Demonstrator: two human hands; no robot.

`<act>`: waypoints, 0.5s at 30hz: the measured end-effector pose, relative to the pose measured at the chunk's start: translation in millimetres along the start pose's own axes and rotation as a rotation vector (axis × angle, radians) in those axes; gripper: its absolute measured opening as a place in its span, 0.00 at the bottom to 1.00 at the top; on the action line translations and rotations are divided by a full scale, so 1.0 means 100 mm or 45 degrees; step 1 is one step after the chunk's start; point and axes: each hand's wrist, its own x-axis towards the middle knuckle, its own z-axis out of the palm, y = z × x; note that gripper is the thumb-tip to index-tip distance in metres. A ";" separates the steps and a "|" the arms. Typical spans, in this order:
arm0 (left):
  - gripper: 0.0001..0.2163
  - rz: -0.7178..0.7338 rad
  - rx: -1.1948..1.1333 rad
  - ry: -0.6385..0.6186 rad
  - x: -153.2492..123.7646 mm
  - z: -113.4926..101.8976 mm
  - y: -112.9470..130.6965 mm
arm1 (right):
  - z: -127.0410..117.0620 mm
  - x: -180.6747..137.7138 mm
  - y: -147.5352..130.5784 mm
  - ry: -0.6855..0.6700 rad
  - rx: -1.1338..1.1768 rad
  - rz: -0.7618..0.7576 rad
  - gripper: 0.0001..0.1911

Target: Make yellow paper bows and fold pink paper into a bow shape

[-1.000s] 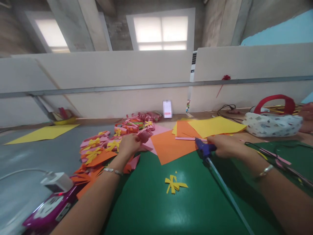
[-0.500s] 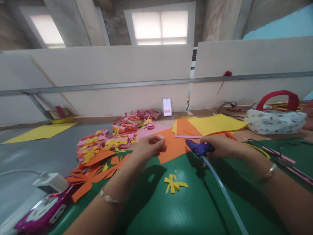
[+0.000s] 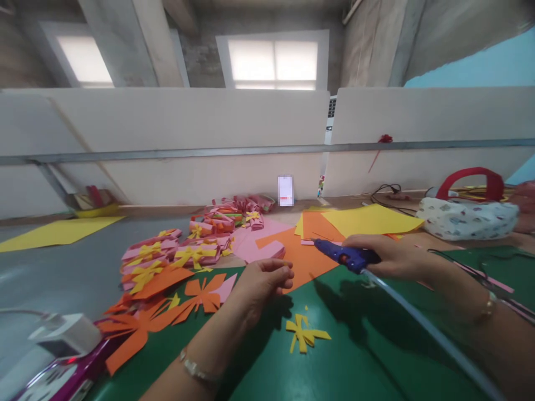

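Note:
My right hand (image 3: 393, 257) is closed around a blue glue gun (image 3: 345, 256), whose nozzle points left over an orange paper sheet (image 3: 307, 262). A clear glue stick (image 3: 422, 322) trails from the gun's back toward me. My left hand (image 3: 264, 279) hovers over the edge of the green mat (image 3: 259, 367) with its fingers curled together; what they pinch, if anything, is too small to see. A pink folded piece (image 3: 263, 249) lies just beyond it. A small yellow paper flower (image 3: 305, 334) rests on the mat below both hands.
A pile of pink bows with yellow centres (image 3: 167, 256) and orange cut-outs (image 3: 196, 295) lies at the left. Yellow sheets (image 3: 371, 220) and a white patterned bag with a red handle (image 3: 468, 217) are at the right. A purple power strip (image 3: 62, 373) sits at the near left.
My left hand drew back from the pile of bows toward me and over the mat. My right hand raised the glue gun and shifted it slightly left.

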 end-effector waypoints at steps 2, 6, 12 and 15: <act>0.07 0.014 -0.005 0.007 0.00 0.01 -0.02 | 0.04 0.02 -0.16 0.074 0.103 -0.028 0.13; 0.07 0.103 -0.025 0.048 0.04 -0.01 -0.06 | 0.30 0.11 -0.40 0.335 0.031 -0.055 0.10; 0.08 0.181 0.071 0.105 0.08 -0.04 -0.08 | 0.51 0.22 -0.38 0.445 -0.260 0.108 0.13; 0.09 0.198 0.086 0.082 0.09 -0.04 -0.08 | 0.50 0.21 -0.35 0.400 -0.236 0.065 0.14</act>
